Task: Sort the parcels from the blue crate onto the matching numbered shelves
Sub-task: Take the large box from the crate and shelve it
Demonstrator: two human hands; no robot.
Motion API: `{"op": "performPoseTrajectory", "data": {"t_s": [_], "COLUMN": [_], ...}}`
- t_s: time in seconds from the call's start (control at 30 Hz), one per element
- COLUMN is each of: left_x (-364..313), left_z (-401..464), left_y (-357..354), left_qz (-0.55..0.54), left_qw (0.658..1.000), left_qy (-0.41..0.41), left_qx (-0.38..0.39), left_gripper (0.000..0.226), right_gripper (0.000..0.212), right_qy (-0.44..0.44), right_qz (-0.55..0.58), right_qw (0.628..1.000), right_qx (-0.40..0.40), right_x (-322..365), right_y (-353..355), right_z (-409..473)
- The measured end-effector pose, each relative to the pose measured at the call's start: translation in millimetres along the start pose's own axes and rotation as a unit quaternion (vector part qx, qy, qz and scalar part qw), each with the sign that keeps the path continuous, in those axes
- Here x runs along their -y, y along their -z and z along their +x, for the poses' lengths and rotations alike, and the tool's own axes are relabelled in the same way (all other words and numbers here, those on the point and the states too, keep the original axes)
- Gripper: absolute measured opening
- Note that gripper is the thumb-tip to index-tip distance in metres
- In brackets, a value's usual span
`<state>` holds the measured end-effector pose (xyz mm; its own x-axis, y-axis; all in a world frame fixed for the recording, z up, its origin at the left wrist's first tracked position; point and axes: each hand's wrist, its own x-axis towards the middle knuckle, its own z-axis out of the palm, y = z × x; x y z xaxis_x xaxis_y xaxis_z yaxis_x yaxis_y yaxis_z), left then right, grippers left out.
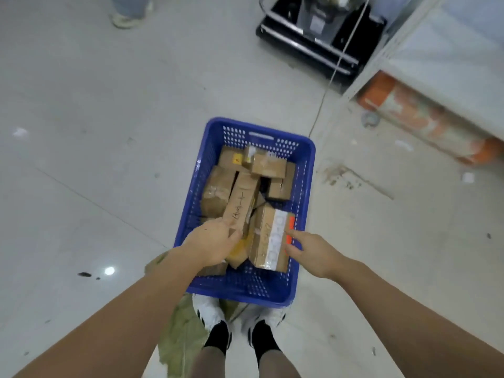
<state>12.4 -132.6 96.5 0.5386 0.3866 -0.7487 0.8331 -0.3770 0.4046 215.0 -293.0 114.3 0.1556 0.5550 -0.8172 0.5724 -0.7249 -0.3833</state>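
A blue perforated crate (pixel 302 192) stands on the floor in front of my feet, holding several brown cardboard parcels. My left hand (pixel 211 242) grips the near end of a long narrow parcel (pixel 241 200) with handwriting on its top face. It lies tilted over the other parcels. My right hand (pixel 311 252) reaches into the crate with fingers spread. Its fingertips touch the right side of a taped parcel (pixel 268 238) that carries a white label and an orange sticker. Smaller parcels (pixel 268 166) lie at the crate's far end.
A metal shelf unit (pixel 436 58) stands at the upper right, with an orange-and-white bag (pixel 417 115) under it. A black wheeled cart (pixel 313 36) is at the top centre. Another person's feet (pixel 128 15) show at the top left. Crumpled green paper (pixel 182 331) lies by my shoes.
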Motion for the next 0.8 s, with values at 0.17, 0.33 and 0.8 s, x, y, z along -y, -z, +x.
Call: {"op": "performPoseTrajectory", "data": {"t_s": [0.17,0.33,0.8], "left_x": [29.5,31.5,23.9], "left_z": [85.2,150.1,220.4], "left_y": [-94.2,-167.8,-241.7], "left_qz": [-0.021,-0.177,-0.413], "left_qw": [0.997,0.977,0.901], "left_qy": [0.013,0.104,0.129], "left_qx": [0.069,0.05,0.008], "left_gripper": [0.06,0.061,0.088], "right_gripper": [0.052,0.041,0.085], "right_qy": [-0.053,-0.063,-0.147], "right_qz": [0.096,0.164,0.165], "right_qw": [0.994,0.981,0.942], "right_qx": [-0.017,-0.082,-0.253], "right_x": [-62.8,-97.0,-98.8], "right_y": [-61.3,-115.3,-193.8], "right_z": [71.9,127.8,194.7]}}
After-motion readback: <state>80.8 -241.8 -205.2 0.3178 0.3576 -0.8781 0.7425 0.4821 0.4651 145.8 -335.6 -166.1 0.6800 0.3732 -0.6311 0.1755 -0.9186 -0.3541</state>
